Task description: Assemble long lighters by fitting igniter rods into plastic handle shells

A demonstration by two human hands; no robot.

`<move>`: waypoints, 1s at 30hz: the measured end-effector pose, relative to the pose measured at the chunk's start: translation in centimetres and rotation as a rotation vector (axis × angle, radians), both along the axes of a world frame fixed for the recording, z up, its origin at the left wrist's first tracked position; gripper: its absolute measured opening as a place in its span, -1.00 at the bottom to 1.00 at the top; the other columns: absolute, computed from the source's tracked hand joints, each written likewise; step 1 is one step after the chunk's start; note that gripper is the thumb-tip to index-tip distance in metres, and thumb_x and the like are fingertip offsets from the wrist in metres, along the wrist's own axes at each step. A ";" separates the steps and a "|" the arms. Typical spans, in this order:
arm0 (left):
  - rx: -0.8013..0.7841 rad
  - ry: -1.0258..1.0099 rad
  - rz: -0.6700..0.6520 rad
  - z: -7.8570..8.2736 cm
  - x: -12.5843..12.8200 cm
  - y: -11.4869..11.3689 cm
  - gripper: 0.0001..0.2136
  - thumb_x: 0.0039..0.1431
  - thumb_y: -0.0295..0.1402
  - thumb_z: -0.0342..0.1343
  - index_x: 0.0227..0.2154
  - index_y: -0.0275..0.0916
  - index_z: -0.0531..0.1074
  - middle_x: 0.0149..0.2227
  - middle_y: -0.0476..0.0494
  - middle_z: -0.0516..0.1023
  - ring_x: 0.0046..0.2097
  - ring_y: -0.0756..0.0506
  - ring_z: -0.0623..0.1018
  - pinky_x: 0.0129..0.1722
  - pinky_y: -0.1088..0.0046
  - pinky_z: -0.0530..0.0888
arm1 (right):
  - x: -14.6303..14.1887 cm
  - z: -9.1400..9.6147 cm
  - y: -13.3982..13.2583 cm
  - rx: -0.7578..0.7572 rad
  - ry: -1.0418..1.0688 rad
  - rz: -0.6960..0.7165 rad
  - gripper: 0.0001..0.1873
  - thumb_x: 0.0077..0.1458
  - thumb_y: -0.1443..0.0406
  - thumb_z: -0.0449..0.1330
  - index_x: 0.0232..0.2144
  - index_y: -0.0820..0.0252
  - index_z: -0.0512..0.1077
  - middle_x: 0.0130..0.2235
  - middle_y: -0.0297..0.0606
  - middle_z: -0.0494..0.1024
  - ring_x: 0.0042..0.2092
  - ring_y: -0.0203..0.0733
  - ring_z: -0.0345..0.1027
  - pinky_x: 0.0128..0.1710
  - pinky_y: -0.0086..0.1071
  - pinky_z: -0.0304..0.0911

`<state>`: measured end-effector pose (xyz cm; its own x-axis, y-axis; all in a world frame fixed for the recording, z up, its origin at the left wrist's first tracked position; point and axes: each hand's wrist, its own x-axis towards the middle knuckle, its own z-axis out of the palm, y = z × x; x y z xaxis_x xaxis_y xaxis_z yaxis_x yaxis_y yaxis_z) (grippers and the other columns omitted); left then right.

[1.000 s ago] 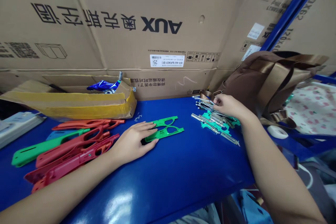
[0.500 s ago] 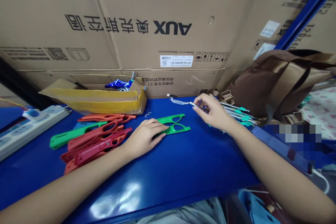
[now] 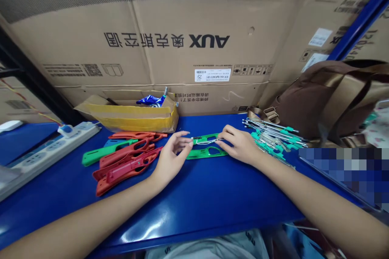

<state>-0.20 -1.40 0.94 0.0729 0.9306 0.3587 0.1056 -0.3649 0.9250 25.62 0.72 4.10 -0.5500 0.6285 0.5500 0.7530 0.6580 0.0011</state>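
Two green plastic handle halves [image 3: 206, 153] lie side by side in the middle of the blue table [image 3: 194, 202]. My right hand [image 3: 240, 143] pinches a thin metal rod [image 3: 204, 142] and holds it along the upper green half. My left hand [image 3: 172, 156] meets the rod's left end with thumb and forefinger, its other fingers loosely spread. To the right lies a pile of metal rods with teal ends [image 3: 273, 135].
Red and green handle shells [image 3: 121, 158] are heaped at the left. Behind them sits a flat cardboard box with yellow tape [image 3: 130, 115], and a white power strip [image 3: 48, 149] lies further left. A brown bag [image 3: 328, 97] stands at the right. Large cardboard cartons [image 3: 182, 36] wall the back.
My right hand took one rod from the pile and carried it left to the green halves. My left hand lifted off the halves and came up to the rod's end.
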 end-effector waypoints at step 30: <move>0.276 0.535 -0.081 0.6 0.1 0.0 -0.76 0.27 -0.34 0.21 -0.04 -0.16 0.38 -0.08 -0.07 0.59 -0.05 -0.11 0.58 0.02 0.27 0.47 | 2.7 1.6 -0.3 -0.506 0.095 0.206 -0.80 0.39 0.23 0.04 -0.04 0.10 0.40 -0.11 -0.21 0.47 -0.14 -0.19 0.36 -0.15 -0.32 0.24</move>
<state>-0.13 -1.45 1.56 0.3762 0.7925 0.4800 0.4923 -0.6099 0.6211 28.36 0.46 5.69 -0.6519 0.7122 0.2604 0.5902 0.6922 -0.4154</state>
